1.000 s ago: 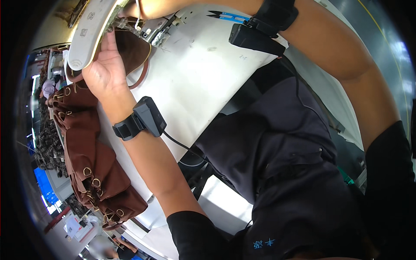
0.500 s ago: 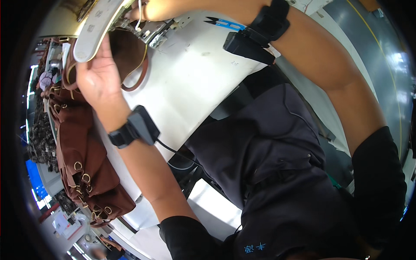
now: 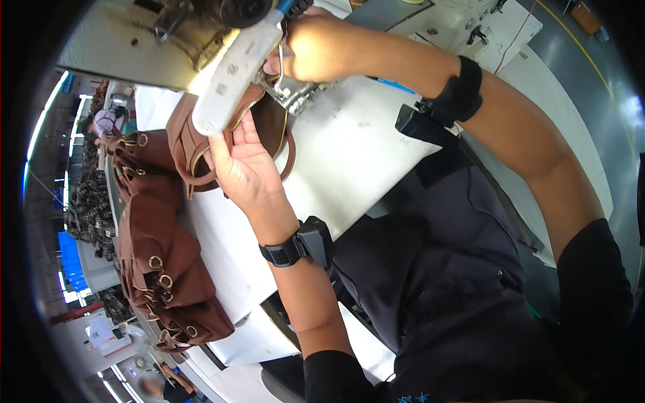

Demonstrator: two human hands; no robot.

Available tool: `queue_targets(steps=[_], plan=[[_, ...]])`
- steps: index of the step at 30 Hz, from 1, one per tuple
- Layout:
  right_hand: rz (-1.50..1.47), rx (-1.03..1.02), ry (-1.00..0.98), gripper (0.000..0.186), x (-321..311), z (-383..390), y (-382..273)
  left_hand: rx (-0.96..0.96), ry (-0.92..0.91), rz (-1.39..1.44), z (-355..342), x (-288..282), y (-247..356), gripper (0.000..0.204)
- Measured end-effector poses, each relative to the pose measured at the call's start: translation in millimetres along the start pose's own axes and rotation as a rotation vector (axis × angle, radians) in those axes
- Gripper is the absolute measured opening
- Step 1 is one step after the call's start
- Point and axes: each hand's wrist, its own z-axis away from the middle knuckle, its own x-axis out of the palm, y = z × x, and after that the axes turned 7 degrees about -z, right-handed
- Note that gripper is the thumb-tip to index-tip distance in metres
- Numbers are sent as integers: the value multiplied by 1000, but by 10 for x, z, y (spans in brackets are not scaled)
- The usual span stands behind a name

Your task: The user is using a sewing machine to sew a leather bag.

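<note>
My left hand (image 3: 248, 171), palm up, grips the zippered edge of a brown bag (image 3: 185, 131) with curved handles, beneath the white sewing-machine arm (image 3: 225, 91). My right hand (image 3: 309, 50) is curled closely beside the metal needle parts (image 3: 289, 94); what its fingertips hold is hidden by the machine. Blue-handled thread snips (image 3: 395, 86) lie on the white tabletop (image 3: 342, 168), mostly hidden behind my right forearm.
A pile of brown bags (image 3: 161, 255) with gold rings runs along the table's left side. Co-workers appear at upper left (image 3: 104, 121) and lower left (image 3: 168, 383). Another white machine surface (image 3: 504, 20) stands at upper right, beside a grey floor with a yellow line.
My view has shifted, so hands and machine sit further right, with more of the machine head showing. The brown bag's zipper now shows more above my left hand.
</note>
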Motion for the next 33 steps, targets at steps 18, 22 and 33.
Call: queue_targets(steps=[18,22,33], plan=[[-96,-58,90,29,-218,124,-235,126,123,-68,255,217,-83,44],[-135,-29,51,28,-215,110,-231,126,132,-71,349,244,-80,53],[-142,0,-22,30,-173,76,-154,-253,2,-90,296,321,-272,56]])
